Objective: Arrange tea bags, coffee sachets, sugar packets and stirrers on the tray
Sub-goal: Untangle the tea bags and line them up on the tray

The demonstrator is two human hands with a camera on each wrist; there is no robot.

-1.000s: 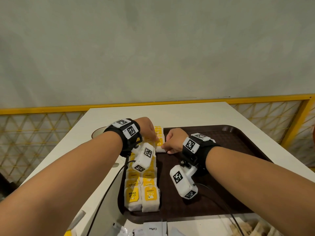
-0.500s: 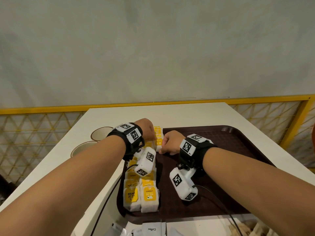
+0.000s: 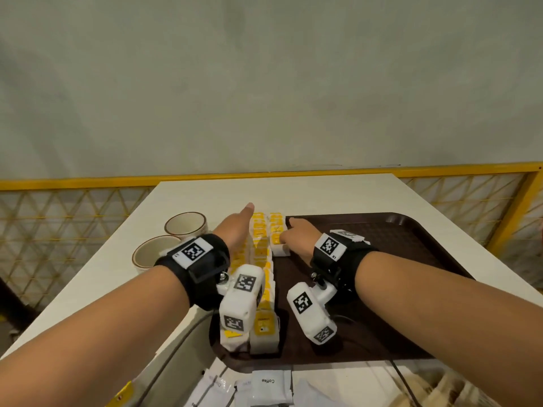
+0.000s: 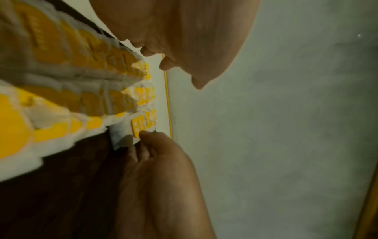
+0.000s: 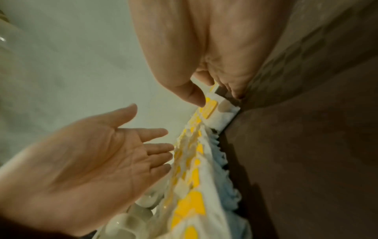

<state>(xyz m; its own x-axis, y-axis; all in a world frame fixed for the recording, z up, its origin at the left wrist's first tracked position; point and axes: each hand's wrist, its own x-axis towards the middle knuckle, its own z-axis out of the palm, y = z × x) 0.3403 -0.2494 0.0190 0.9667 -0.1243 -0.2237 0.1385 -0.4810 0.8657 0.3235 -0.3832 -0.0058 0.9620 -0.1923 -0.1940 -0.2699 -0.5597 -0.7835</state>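
White sachet (image 3: 269, 387) below the tray's near edge with the word "Coffee" printed on it, upside down in the head view, writing on the yellow tea bag tags (image 3: 262, 326) too small and blurry to read

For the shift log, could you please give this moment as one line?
left hand: open beside tea bags | right hand: pinching far tea bag | tray: rows along left edge

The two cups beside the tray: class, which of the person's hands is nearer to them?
Left. The left hand stretches open along the tea bags, just right of the cups; the right hand lies beyond those rows, over the tray.
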